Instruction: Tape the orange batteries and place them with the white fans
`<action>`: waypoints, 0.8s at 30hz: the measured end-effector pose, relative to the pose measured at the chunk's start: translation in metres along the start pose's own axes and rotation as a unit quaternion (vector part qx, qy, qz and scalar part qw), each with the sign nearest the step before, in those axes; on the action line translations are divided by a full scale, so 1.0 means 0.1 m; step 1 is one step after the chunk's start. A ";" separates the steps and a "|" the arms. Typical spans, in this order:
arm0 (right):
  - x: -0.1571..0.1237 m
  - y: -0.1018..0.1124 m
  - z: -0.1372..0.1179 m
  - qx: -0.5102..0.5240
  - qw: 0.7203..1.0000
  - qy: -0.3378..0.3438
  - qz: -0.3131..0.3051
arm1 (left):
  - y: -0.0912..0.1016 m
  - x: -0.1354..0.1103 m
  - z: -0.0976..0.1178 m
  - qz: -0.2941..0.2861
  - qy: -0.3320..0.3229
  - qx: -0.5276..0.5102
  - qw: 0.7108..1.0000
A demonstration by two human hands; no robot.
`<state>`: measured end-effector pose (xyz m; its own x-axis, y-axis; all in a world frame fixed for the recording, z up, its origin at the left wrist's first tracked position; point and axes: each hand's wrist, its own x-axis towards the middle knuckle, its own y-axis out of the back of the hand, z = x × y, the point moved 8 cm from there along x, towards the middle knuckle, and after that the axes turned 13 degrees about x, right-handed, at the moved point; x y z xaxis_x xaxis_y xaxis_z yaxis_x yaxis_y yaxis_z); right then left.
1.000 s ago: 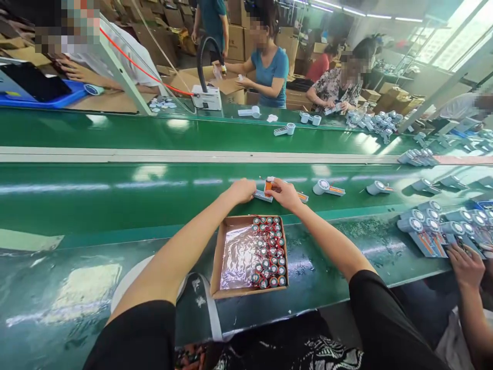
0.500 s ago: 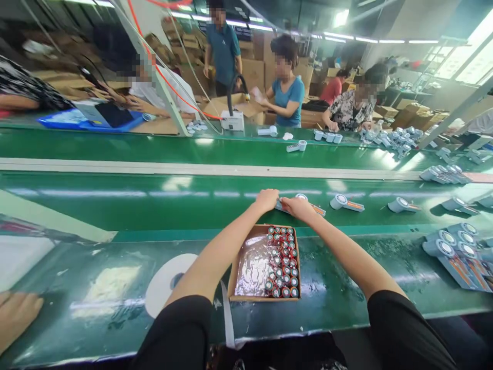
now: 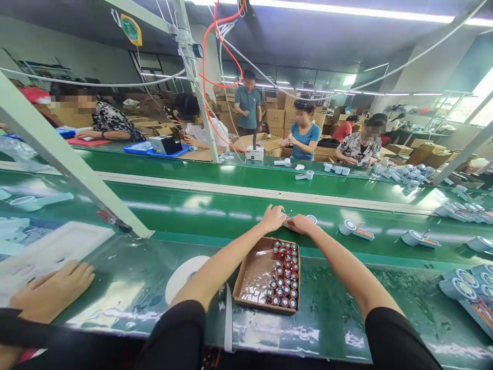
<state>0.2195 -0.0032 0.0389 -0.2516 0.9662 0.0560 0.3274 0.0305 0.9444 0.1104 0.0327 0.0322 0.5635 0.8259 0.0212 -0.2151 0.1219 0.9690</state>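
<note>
Both hands meet over the green belt at a grey-blue plastic housing with a round head point(image 3: 311, 219), mostly covered by my fingers. My left hand point(image 3: 273, 218) is closed at the housing's handle end, beside a thin wire sticking up. At the other side, my right hand point(image 3: 302, 224) pinches the handle near the round head; whether a small part is in its fingers is hidden. Just below my wrists, a shallow cardboard box point(image 3: 235, 280) stands on the bench. Several round cylinders with red wires point(image 3: 285, 280) fill its right side; clear plastic film covers its left.
Similar housings point(image 3: 356, 229) lie to the right on the belt, and more are stacked point(image 3: 468, 293) on the bench. A white roll point(image 3: 179, 275) is under my left forearm. A co-worker's hand point(image 3: 63, 288) rests at left, near a slanted metal post point(image 3: 96, 180). People sit opposite.
The view has tilted up and swung left, bringing the post and the co-worker's arm into sight. My hands remain at the housing; the left fingers have lifted slightly, and wires now stand up from neighbouring housings.
</note>
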 end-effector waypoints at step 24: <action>-1.49 -0.35 -1.40 0.484 0.856 0.069 -0.167 | 0.24 -3.22 -0.65 0.366 0.049 0.106 0.923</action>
<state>0.1186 -0.1844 0.0426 -0.5615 0.8250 -0.0640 0.8010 0.5613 0.2080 -0.1283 -0.1945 0.0322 0.2529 0.6912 0.6769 -0.3429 -0.5902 0.7308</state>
